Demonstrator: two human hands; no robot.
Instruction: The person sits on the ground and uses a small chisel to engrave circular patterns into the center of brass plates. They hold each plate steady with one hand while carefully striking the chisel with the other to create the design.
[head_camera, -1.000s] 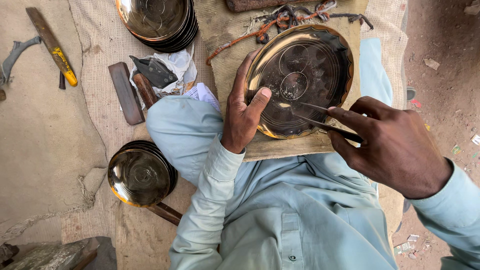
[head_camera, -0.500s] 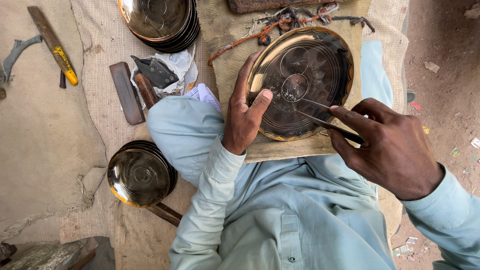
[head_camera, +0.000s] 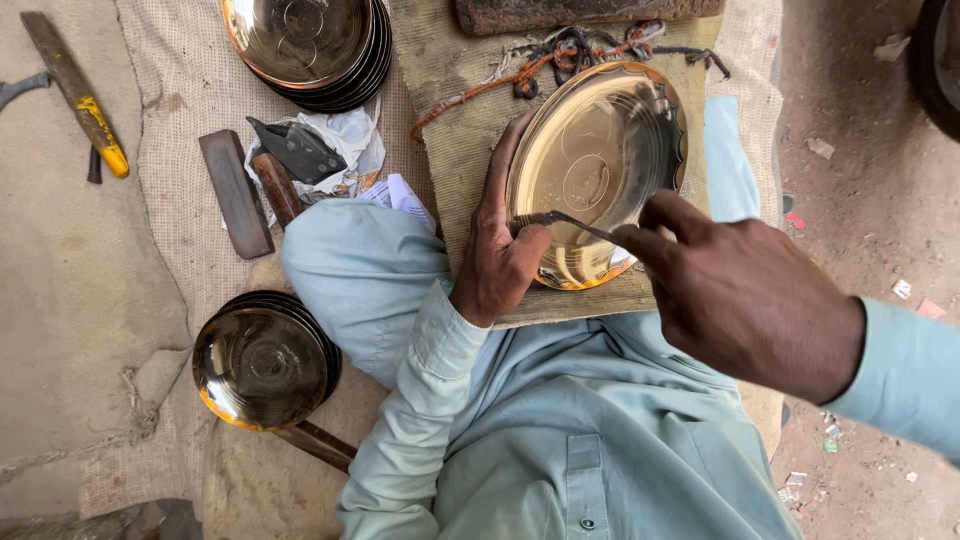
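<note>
Seen from above, seated cross-legged on the ground in pale blue clothes, with a brass plate (head_camera: 600, 160) resting tilted on a cloth-covered board (head_camera: 455, 150) across the lap. Left hand (head_camera: 500, 250) lying on the near left rim of the plate, fingers stretched up along the edge, thumb pressed against the rim, steadying rather than gripping. Right hand (head_camera: 740, 295) closed in a pinch around a thin metal tool (head_camera: 560, 220), its two slim prongs reaching left over the lower part of the plate to end just beside the left thumb; whether the tip touches the brass cannot be told. Faint circles showing in the shiny centre of the plate, scalloped rim at the far right. Beyond the plate, a tangle of orange and dark cord (head_camera: 570, 50) and a brown block (head_camera: 580, 12) at the top edge. To the upper left, a stack of plates (head_camera: 310, 45) on sacking; to the lower left, a second stack (head_camera: 262, 362), darker, beside the knee. Between the stacks, a flat dark bar (head_camera: 235, 193), a wooden handle (head_camera: 278, 188) and crumpled paper (head_camera: 345, 140) under a dark wedge-shaped piece. Far left on bare ground, a long tool with a yellow end (head_camera: 78, 95)
</note>
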